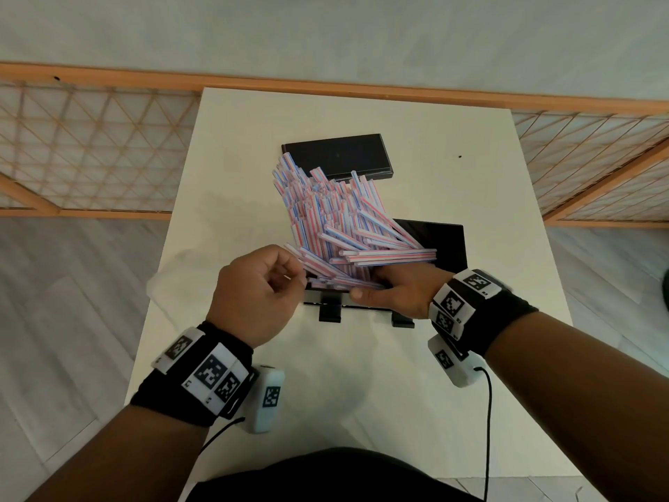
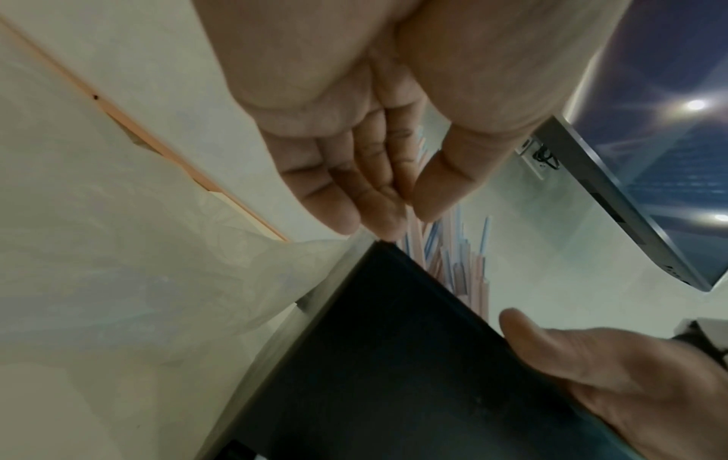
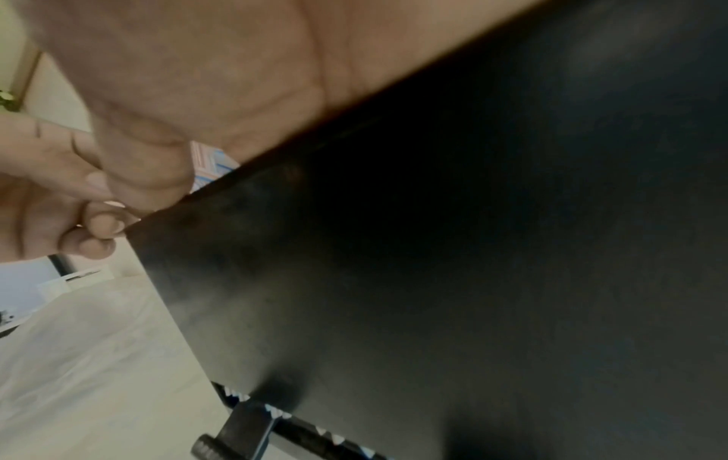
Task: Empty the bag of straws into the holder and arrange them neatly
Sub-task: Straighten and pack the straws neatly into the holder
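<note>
A table (image 1: 362, 375) stands in front of the person, and a wall runs behind it. The holder (image 1: 440, 244) sits in the middle of the table. The straws (image 1: 325, 215) stick up out of it in a messy pile and lean every way. A flat lid (image 1: 336, 154) lies behind the holder. The left hand (image 1: 259, 291) is at the holder's left side, and the right hand (image 1: 398, 289) is on its front edge. A thin bag (image 2: 118, 280) lies to the left.
</note>
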A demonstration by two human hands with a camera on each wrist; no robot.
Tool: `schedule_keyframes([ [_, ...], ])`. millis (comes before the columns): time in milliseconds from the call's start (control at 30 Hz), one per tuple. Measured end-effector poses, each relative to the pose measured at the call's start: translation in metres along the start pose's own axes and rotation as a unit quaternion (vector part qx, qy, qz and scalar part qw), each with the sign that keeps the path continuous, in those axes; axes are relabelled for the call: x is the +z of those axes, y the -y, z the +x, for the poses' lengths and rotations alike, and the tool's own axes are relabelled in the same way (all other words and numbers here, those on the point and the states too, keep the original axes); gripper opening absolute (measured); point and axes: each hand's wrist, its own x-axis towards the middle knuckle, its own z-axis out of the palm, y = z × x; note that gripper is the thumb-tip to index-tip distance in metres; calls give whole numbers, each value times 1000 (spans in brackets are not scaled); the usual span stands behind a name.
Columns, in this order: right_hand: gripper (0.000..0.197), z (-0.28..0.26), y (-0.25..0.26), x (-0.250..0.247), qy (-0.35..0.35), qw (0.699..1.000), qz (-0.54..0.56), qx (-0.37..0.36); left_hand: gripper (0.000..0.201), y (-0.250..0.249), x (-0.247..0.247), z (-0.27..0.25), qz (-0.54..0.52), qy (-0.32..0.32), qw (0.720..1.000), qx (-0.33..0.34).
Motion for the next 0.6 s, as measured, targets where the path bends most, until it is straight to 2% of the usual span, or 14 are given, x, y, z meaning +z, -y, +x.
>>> schedule_keyframes([
  [100,65,0,2,-3,18,999,28,19,20,0,-1,1,-26,13,1000,9],
  [233,54,-4,7,-10,27,999,0,37,19,1,5,-3,-29,28,999,13],
  [333,53,-5,9,-8,28,998,11,48,22,0,9,-6,-36,2,999,7],
  [467,56,-5,9,-6,17,999,36,22,24,-6,11,-4,-41,-68,997,-22],
  [533,55,-4,9,-7,17,998,56,12,43,-8,10,-1,-60,-84,994,-37],
  [600,58,-2,9,-6,16,999,42,14,83,-10,11,2,-65,-39,995,-58],
])
